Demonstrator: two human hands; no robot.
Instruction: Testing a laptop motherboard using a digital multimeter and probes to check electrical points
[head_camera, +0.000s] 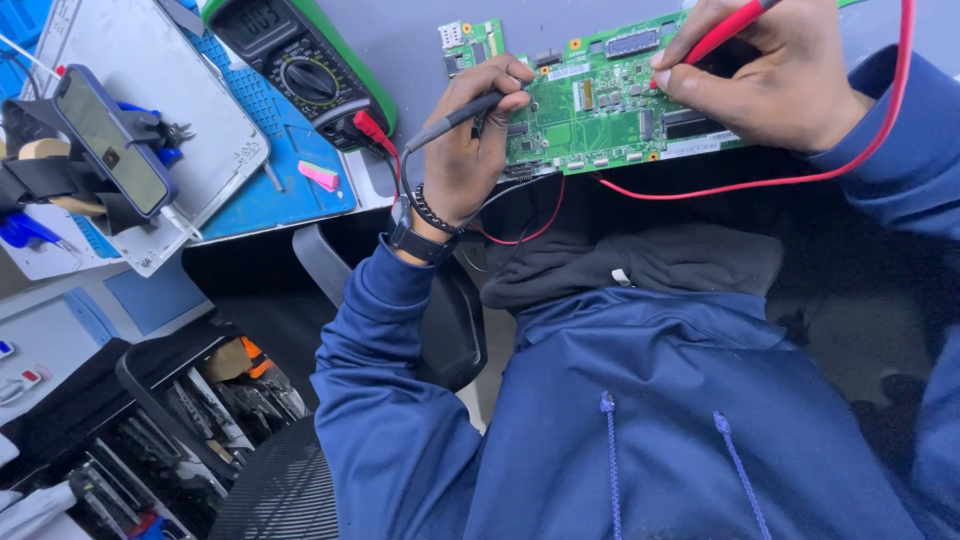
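A green circuit board (600, 110) lies on the grey bench near its front edge. My left hand (470, 150) grips a black test probe (455, 118) with its tip against the board's left part. My right hand (770, 85) pinches a red test probe (725, 35) and presses its tip onto the board's upper right part. A red lead (800, 180) loops from the right hand around below the board. Both leads run to a green-cased multimeter (300, 65) at the back left.
A blue work mat (270, 190) holds a grey laptop lid (150, 90), a pink eraser-like block (320, 175) and pliers. A phone in a stand (110, 140) sits at the left. A tool tray (200, 420) and chair (280, 490) are below.
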